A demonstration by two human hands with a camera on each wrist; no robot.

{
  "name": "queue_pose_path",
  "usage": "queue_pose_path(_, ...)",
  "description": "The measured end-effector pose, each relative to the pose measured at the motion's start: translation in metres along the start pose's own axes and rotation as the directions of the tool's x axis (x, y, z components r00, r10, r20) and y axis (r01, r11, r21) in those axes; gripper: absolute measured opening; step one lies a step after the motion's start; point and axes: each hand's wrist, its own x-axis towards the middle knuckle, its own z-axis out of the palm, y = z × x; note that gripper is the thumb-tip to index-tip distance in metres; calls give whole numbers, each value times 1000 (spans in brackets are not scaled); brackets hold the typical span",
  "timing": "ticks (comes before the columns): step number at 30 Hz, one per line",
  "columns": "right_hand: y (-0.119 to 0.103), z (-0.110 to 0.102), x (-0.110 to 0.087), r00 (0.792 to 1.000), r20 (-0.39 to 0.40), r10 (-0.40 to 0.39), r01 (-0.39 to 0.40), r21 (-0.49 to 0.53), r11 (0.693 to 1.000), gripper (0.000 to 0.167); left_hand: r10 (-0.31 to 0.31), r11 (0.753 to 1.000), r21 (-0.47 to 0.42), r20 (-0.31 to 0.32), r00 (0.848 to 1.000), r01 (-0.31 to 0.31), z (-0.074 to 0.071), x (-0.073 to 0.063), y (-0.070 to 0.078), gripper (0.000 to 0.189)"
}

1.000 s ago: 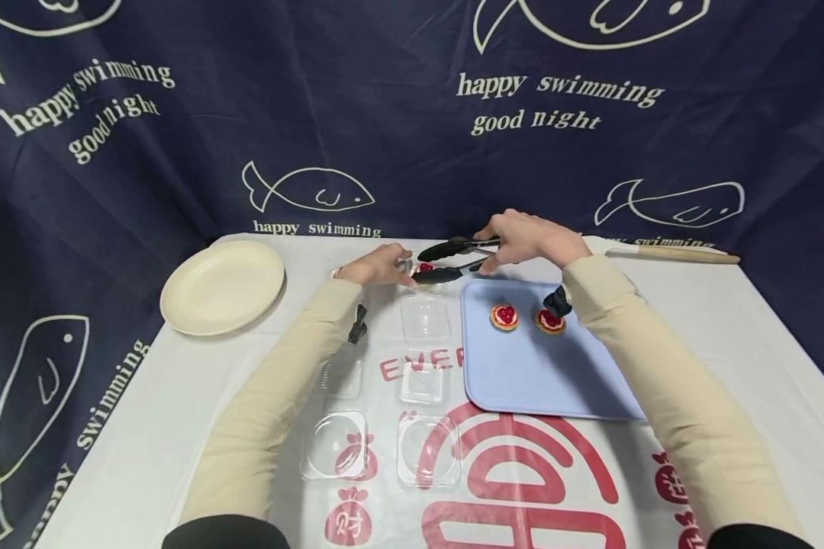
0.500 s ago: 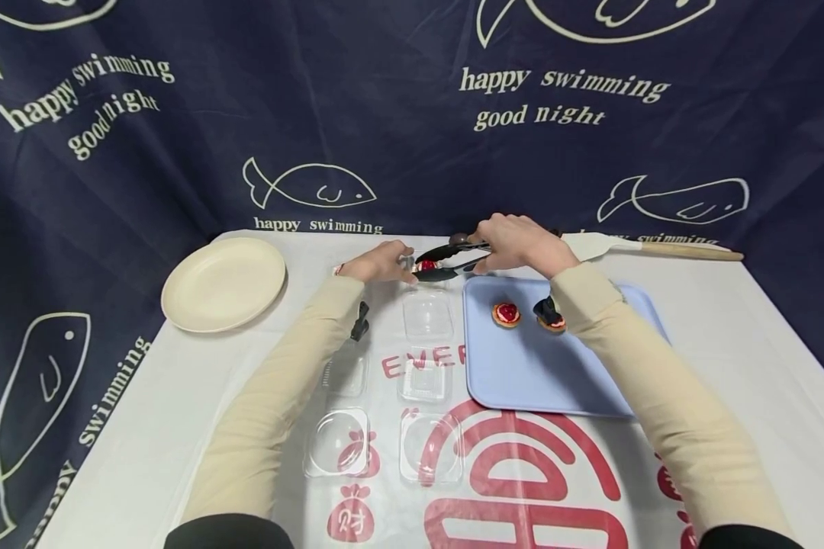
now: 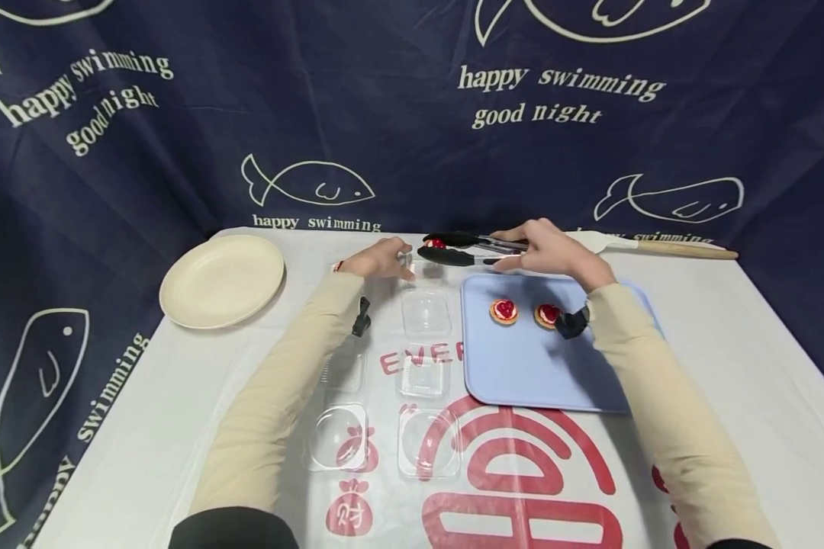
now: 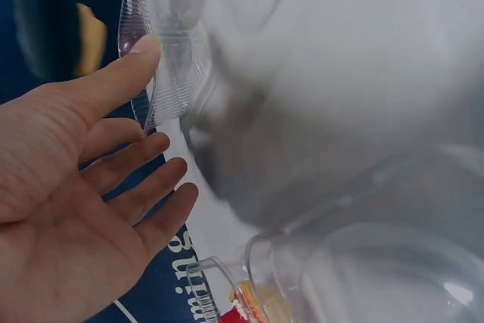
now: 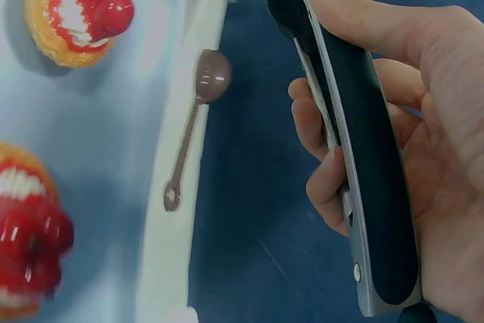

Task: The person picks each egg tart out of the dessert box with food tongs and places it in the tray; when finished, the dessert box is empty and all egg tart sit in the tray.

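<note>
My right hand (image 3: 545, 248) grips black-and-silver tongs (image 5: 378, 172), thumb on one handle and fingers on the other. Between the tong heads is a small cherry tart (image 3: 435, 243), held above the back of the table. My left hand (image 3: 378, 259) is at a clear plastic container (image 4: 178, 85) just below the tongs. In the left wrist view its thumb overlaps the container's ridged edge, and the other fingers are loosely bent. Another tart (image 4: 243, 306) shows inside clear plastic at that view's bottom. Two cherry tarts (image 3: 504, 311) (image 3: 546, 316) lie on the blue tray (image 3: 542, 374).
Several clear containers and lids (image 3: 426, 313) stand in two columns left of the tray. A cream plate (image 3: 222, 282) is at the far left. Behind the tray lie a white spatula with a wooden handle (image 3: 687, 249) and a brown spoon (image 5: 208, 85). A dark curtain (image 3: 419, 114) hangs behind.
The right hand and tongs have moved up and to the right, away from the container, with the tart between the tong heads. The left hand has stayed about where it was.
</note>
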Motion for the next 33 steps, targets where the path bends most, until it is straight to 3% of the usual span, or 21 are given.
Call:
queue_pose_path(6, -1, -8, -42, 994, -87, -59, 55, -39, 998, 55, -18, 1000, 18, -5, 1000, 18, 1, 3, -1, 66)
queue_pose_path(14, 2, -6, -104, 982, -99, -161, 154, -73, 985, 53, -5, 1000, 22, -13, 1000, 5, 2, 5, 1, 67)
queue_pose_path(18, 4, 0, -131, 980, -105, -168, 157, -109, 982, 54, -11, 1000, 21, -16, 1000, 11, 2, 4, 2, 67)
queue_pose_path(26, 10, 11, -171, 988, -98, -117, 95, -203, 974, 54, -12, 1000, 16, -12, 1000, 12, 2, 1, 2, 68)
queue_pose_path(33, 11, 18, -189, 996, -85, -11, -13, -278, 960, 56, -10, 1000, 13, -13, 1000, 10, 1, 1, 2, 68)
